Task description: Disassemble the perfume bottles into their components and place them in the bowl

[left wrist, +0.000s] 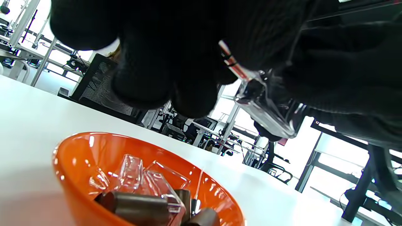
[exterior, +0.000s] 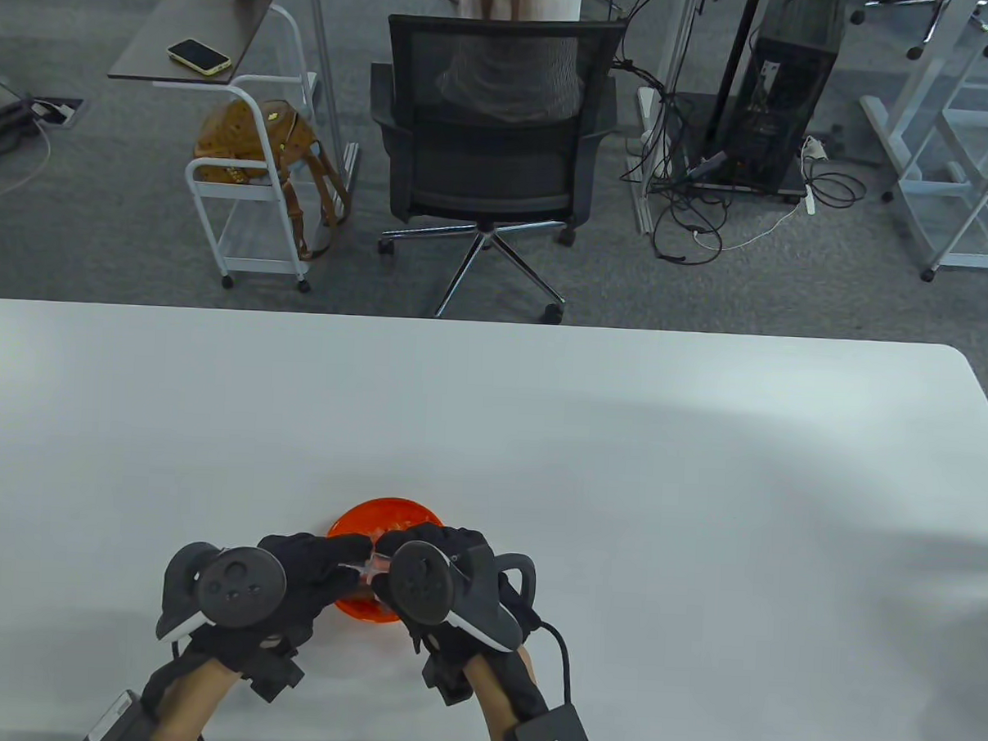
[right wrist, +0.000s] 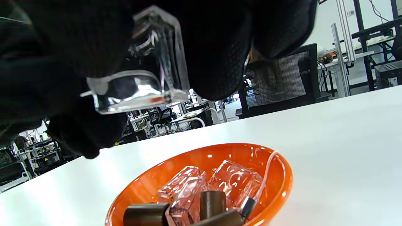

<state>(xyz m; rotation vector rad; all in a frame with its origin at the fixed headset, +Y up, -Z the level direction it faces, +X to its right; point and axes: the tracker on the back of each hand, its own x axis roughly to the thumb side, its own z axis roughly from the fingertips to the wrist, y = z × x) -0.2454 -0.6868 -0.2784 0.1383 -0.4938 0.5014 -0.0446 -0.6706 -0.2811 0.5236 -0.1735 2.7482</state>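
Note:
Both hands hold one clear glass perfume bottle (exterior: 376, 563) just above the orange bowl (exterior: 389, 515). My left hand (exterior: 345, 562) pinches the bottle's thin, red-striped neck end (left wrist: 231, 64), and its fingers (left wrist: 157, 69) curl over it. My right hand (exterior: 400, 548) grips the square glass body (right wrist: 147, 75), with fingers (right wrist: 220, 47) wrapped round its far side. The body (left wrist: 267, 110) hangs tilted over the bowl (left wrist: 75, 163). Inside the bowl (right wrist: 276, 175) lie clear glass bottles (right wrist: 234, 179), dark brown caps (right wrist: 213, 202) and a thin white tube (right wrist: 267, 168).
The white table (exterior: 620, 474) stretches far to the right and back; its far edge (exterior: 463, 322) runs across the middle of the table view. Beyond it stand a black office chair (exterior: 492, 133) and a small cart with a brown bag (exterior: 254, 143).

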